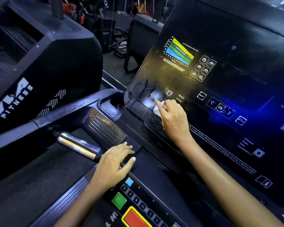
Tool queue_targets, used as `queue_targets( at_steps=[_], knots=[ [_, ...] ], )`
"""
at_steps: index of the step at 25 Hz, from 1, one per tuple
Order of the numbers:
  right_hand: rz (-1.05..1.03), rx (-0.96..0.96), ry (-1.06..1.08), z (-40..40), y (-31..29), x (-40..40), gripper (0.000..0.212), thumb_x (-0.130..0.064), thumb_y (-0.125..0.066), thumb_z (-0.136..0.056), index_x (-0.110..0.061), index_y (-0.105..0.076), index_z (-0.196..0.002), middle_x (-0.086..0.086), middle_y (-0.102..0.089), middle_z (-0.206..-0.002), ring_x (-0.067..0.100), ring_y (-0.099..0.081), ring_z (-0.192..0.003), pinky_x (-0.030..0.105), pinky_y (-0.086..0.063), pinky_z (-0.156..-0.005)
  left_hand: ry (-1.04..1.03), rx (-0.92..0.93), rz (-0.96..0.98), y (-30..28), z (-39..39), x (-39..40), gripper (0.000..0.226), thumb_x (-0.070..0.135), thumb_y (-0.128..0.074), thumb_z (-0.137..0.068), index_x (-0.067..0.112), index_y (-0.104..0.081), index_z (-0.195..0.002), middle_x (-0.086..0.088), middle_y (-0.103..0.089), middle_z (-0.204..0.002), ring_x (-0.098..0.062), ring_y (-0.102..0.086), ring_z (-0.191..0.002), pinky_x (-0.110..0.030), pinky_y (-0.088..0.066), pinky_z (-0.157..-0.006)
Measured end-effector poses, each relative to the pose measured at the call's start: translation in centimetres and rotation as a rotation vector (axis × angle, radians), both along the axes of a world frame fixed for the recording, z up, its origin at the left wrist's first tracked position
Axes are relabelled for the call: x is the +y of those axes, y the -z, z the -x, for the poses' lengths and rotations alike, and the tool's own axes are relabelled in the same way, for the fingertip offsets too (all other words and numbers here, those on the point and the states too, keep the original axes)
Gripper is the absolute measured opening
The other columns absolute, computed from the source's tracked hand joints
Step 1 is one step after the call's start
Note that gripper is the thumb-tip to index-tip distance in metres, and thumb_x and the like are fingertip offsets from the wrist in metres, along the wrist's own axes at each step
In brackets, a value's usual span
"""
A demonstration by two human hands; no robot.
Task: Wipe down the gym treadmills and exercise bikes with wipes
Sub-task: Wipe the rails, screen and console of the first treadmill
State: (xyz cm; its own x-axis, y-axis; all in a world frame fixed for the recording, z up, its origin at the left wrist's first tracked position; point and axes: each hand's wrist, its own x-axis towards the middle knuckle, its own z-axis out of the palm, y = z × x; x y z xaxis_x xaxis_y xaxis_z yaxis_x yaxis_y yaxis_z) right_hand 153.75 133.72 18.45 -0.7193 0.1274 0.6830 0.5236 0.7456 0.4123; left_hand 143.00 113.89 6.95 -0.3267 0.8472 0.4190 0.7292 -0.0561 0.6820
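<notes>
Dim gym floor stretches behind, with dark machines and a neighbouring unit marked FITNESS (pixel 17 102) at the left. Up close is a treadmill console (pixel 211 76), its glossy panel lit with a coloured chart (pixel 179 52) and an OK button (pixel 220 108). The right hand (pixel 172 115) pinches a small white wipe (pixel 157 108) under its curled fingertips and presses it against the panel's lower left corner, beside the Speed and Incline labels. Streaks and a wet sheen show on the panel just above and left of the wipe, so that patch looks already covered; the wide right part of the panel shows no such streaks and probably remains. The left hand (pixel 115 163) lies spread and flat on the lower deck by the metal pulse grip (pixel 77 145), holding nothing. The keypad (pixel 138 199) with green and red buttons, the handrails, other machines and bikes appear untouched, so the job seems at an early stage.
</notes>
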Motion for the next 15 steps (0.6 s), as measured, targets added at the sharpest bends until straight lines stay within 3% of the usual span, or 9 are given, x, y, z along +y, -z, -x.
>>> queue_targets(
  at_steps=[4, 8, 11, 13, 15],
  knots=[
    [0.089, -0.056, -0.006, -1.4, 1.0, -1.2, 0.014, -0.006, -0.053, -0.083, 0.000, -0.063, -0.092, 0.012, -0.056, -0.083, 0.024, -0.043, -0.068, 0.036, -0.041, -0.057, 0.008, 0.001, -0.015, 0.3, 0.1, 0.0, 0.035, 0.044, -0.047, -0.086, 0.021, -0.071, -0.097, 0.011, -0.067, -0.112, -0.006, -0.053, -0.119, -0.026, -0.042, -0.098],
    [0.099, -0.003, -0.053, -4.0, 2.0, -2.1, 0.020, -0.013, -0.061, -0.084, 0.006, -0.064, -0.087, 0.014, -0.056, -0.076, 0.027, -0.048, -0.064, 0.037, -0.044, -0.054, 0.004, 0.008, -0.024, 0.3, 0.1, 0.1, 0.034, 0.044, -0.048, -0.086, 0.021, -0.071, -0.097, 0.012, -0.068, -0.111, -0.005, -0.053, -0.119, -0.026, -0.041, -0.098],
    [0.015, -0.037, 0.034, -4.7, 2.8, -2.7, 0.021, -0.018, -0.070, -0.078, 0.002, -0.065, -0.082, 0.013, -0.060, -0.081, 0.028, -0.047, -0.074, 0.036, -0.039, -0.063, 0.000, 0.010, -0.022, 0.4, 0.1, 0.1, 0.034, 0.044, -0.048, -0.086, 0.021, -0.071, -0.096, 0.012, -0.068, -0.110, -0.006, -0.054, -0.119, -0.027, -0.042, -0.098],
    [-0.095, -0.034, 0.089, -4.1, 2.8, -2.7, 0.013, -0.013, -0.068, -0.077, -0.001, -0.064, -0.079, 0.013, -0.065, -0.092, 0.029, -0.047, -0.087, 0.037, -0.035, -0.074, -0.006, 0.007, -0.022, 0.5, 0.1, 0.2, 0.034, 0.044, -0.048, -0.085, 0.021, -0.071, -0.096, 0.012, -0.068, -0.110, -0.006, -0.054, -0.119, -0.027, -0.042, -0.098],
    [-0.149, -0.055, 0.101, -3.6, 2.6, -2.5, 0.006, -0.005, -0.065, -0.075, -0.003, -0.060, -0.078, 0.011, -0.065, -0.092, 0.027, -0.049, -0.087, 0.036, -0.033, -0.077, -0.006, -0.002, -0.020, 0.5, 0.1, 0.2, 0.034, 0.044, -0.048, -0.085, 0.021, -0.071, -0.096, 0.012, -0.068, -0.110, -0.007, -0.054, -0.120, -0.029, -0.042, -0.099]
  ],
)
